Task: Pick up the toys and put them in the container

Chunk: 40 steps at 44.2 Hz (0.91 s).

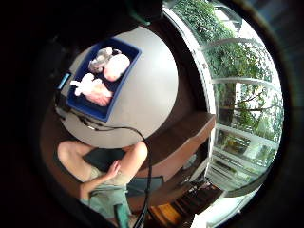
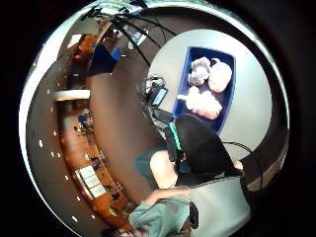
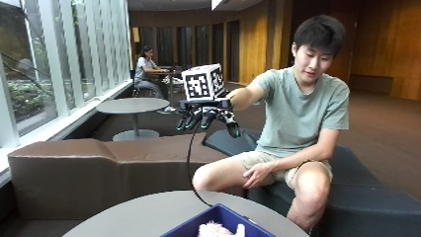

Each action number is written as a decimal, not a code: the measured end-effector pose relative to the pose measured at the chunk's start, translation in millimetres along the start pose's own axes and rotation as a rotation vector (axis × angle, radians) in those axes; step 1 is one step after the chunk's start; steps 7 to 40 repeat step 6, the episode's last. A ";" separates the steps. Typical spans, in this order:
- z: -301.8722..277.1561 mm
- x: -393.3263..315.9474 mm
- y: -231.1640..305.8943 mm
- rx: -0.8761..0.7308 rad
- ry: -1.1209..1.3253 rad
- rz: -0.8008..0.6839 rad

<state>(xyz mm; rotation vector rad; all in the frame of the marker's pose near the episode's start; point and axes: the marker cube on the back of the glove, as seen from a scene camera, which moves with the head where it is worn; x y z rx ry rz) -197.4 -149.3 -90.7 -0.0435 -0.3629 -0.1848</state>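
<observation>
My gloved right hand (image 3: 205, 117) hangs high above the round grey table (image 3: 145, 215), fingers spread and relaxed, holding nothing. Far below it sits the blue container (image 3: 227, 221) near the table's front edge. In the palm views the container (image 1: 124, 78) (image 2: 228, 64) holds three plush toys: a grey-white one (image 1: 99, 59) (image 2: 200, 70), a round pink one (image 1: 117, 67) (image 2: 220, 76), and a white and pink one (image 1: 91, 89) (image 2: 203, 102). A bit of pink and white plush (image 3: 220, 230) shows over the container's rim in the outside view.
A brown bench (image 3: 99, 168) runs behind the table. The person sits on a dark seat (image 3: 368, 197), bare left hand (image 3: 258, 174) resting on a thigh. A cable (image 3: 190, 163) hangs from the hand to the table. A small device (image 2: 159, 96) lies beside the container.
</observation>
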 end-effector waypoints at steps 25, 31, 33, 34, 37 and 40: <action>0.9 -1.8 2.7 0.033 -0.066 -0.002; 0.9 -1.8 2.7 0.033 -0.066 -0.002; 0.9 -1.8 2.7 0.033 -0.066 -0.002; 0.9 -1.8 2.7 0.033 -0.066 -0.002; 0.9 -1.8 2.7 0.033 -0.066 -0.002; 0.9 -1.8 2.7 0.033 -0.066 -0.002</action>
